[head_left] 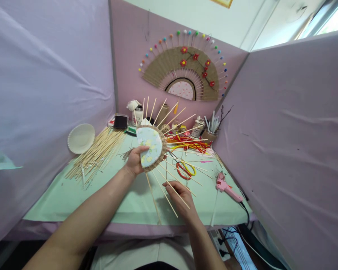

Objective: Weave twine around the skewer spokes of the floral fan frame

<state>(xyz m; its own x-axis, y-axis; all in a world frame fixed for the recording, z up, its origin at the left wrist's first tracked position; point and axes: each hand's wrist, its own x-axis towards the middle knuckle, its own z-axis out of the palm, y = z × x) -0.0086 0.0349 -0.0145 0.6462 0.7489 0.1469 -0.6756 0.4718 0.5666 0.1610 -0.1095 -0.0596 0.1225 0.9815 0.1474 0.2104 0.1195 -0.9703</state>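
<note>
My left hand (135,159) grips a half-round fan piece (150,147) with pale floral paper and a twine-woven rim. It is held upright above the green mat (73,195). Thin wooden sticks (169,116) radiate from the rim, up, right and down. My right hand (180,198) is below it with fingers curled among the lower sticks (166,191), touching them. Whether it pinches one stick I cannot make out.
A pile of loose sticks (97,153) and a white paper plate (80,138) lie at the left. Red-handled scissors (185,169), coloured strips (190,143) and a pink glue gun (227,186) lie at the right. Jars and cups stand at the back. A finished fan (183,73) hangs on the wall.
</note>
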